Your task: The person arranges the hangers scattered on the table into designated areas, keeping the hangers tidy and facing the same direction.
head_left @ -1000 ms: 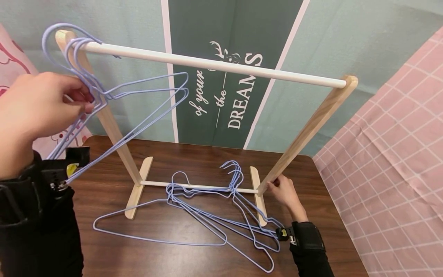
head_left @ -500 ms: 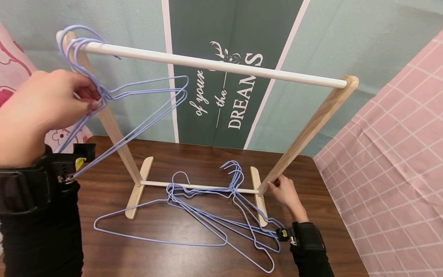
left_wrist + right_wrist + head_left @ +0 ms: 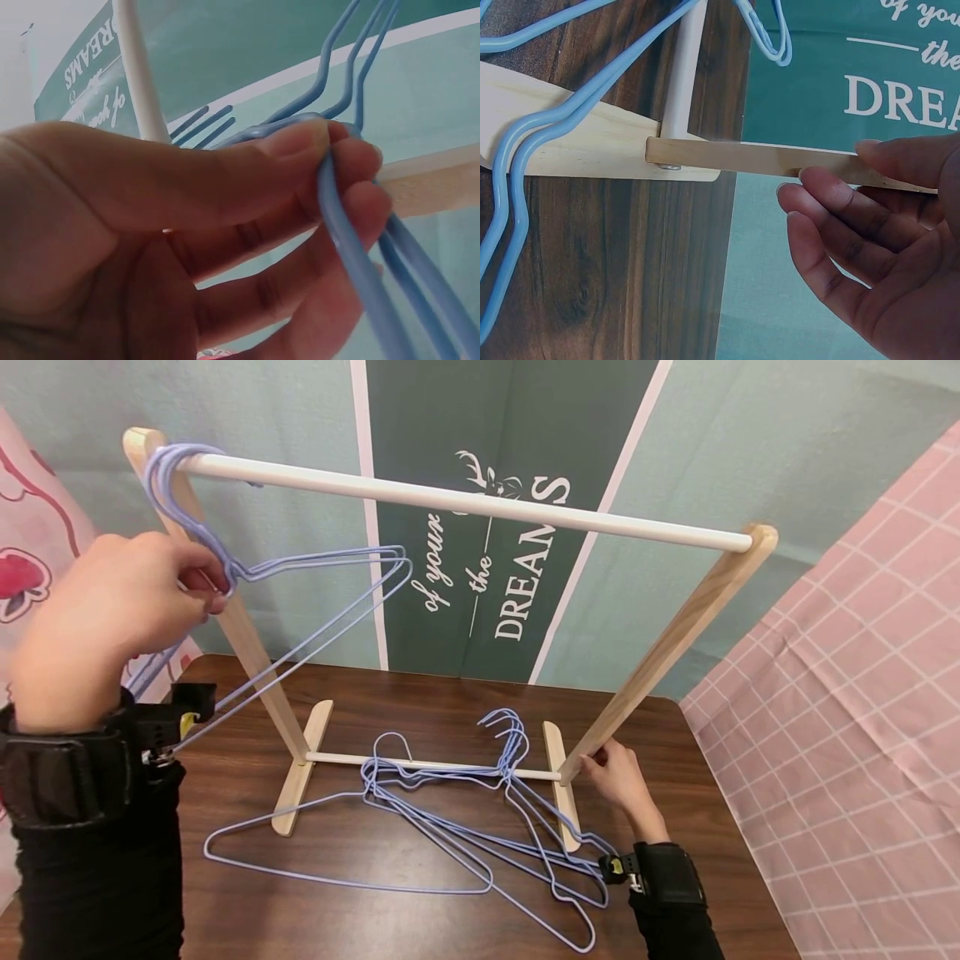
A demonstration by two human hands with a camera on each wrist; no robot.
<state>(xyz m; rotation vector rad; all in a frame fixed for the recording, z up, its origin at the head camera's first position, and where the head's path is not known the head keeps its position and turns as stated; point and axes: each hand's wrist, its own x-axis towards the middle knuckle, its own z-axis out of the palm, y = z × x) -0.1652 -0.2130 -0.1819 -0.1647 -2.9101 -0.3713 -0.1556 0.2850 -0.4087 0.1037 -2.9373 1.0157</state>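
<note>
My left hand pinches the necks of a bunch of blue wire hangers between thumb and fingers. Their hooks sit over the left end of the white rail of a small wooden rack, and their bodies hang down to the left and right. My right hand holds the rack's right wooden post near its base, thumb on top and fingers underneath. Several more blue hangers lie tangled on the brown table across the rack's bottom bar.
A green banner with white lettering hangs behind the rack. Pink checked cloth covers the area right of the table. The rack's wooden foot lies under loose hanger wires.
The hooks of the held hangers have come down and to the right onto the left end of the rail, and my left hand followed. The right hand has stayed on the post.
</note>
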